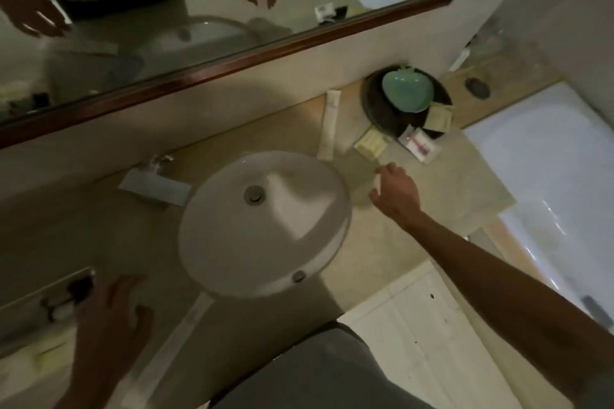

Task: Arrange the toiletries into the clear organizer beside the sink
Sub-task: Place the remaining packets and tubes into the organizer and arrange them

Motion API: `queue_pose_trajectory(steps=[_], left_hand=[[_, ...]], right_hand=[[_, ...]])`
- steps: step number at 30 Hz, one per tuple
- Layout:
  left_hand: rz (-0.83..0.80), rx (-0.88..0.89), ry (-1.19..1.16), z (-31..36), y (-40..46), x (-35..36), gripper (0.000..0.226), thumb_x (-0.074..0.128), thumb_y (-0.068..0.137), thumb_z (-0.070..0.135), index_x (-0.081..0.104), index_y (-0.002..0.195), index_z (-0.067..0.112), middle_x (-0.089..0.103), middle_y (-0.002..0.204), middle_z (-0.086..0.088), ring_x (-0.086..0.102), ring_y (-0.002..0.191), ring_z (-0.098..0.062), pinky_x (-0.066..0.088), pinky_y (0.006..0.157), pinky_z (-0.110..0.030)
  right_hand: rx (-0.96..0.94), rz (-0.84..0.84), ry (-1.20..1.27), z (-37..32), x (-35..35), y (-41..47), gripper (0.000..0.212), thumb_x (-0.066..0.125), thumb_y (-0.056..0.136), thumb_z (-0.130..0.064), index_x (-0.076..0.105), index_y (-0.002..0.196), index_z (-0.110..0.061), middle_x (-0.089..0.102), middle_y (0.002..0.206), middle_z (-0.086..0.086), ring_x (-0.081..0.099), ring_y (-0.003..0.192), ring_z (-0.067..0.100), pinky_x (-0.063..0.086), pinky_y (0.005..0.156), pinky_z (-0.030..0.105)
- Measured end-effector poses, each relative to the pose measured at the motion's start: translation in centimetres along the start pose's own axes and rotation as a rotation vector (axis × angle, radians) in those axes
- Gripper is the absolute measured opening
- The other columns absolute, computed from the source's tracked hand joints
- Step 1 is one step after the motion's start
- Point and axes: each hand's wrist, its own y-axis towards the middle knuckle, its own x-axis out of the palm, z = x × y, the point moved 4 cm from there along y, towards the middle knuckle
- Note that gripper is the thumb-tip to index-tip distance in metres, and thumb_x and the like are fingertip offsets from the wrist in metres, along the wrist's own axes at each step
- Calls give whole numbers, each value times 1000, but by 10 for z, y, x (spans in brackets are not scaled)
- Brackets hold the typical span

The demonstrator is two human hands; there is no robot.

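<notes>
The picture is blurred. A clear organizer [40,290] lies at the counter's left, holding small bottles, one with a dark cap [81,285]. My left hand [109,315] hovers at its right end, fingers apart and empty. Right of the sink [265,226], my right hand [395,189] rests near the counter with fingers spread, holding nothing that I can make out. Just beyond it lie a white tube [327,123], a yellow sachet [370,144] and a clear toothbrush packet [420,144]. More yellow sachets [438,118] sit on a dark round tray [375,106].
A green dish [407,90] sits on the dark tray. The tap [154,184] stands behind the sink under the framed mirror [232,66]. A long white packet [186,325] lies along the counter's front edge. A bathtub [548,159] is on the right.
</notes>
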Motion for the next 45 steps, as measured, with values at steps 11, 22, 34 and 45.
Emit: queue_pose_trajectory(steps=[11, 22, 34, 45], left_hand=[[-208, 214, -22, 144, -14, 76, 52, 43, 71, 30, 63, 116, 13, 59, 115, -10, 53, 106, -25, 41, 82, -39], [-380, 247, 16, 227, 36, 94, 50, 64, 74, 15, 55, 123, 19, 54, 122, -5, 55, 111, -23, 45, 93, -40], [-571, -100, -189, 388, 59, 185, 63, 52, 85, 62, 48, 120, 10, 54, 118, -7, 61, 103, -28, 51, 81, -39], [-477, 312, -125, 426, 79, 223, 78, 71, 73, 25, 36, 141, 13, 41, 141, -11, 43, 126, -30, 41, 97, -40]], right_hand=[[274, -104, 27, 167, 2, 124, 76, 67, 76, -52, 38, 133, -9, 35, 138, 19, 43, 119, 39, 48, 88, 49], [-413, 7, 35, 95, 34, -19, 40, 53, 88, -49, 61, 116, -22, 62, 101, 4, 59, 83, 23, 48, 62, 32], [-225, 2, 113, 108, 17, -28, 17, 59, 84, -28, 65, 95, -17, 60, 98, 4, 58, 86, 24, 44, 60, 30], [-192, -35, 109, 133, 27, -62, 14, 67, 79, -17, 65, 93, -15, 60, 95, 3, 55, 82, 21, 39, 59, 25]])
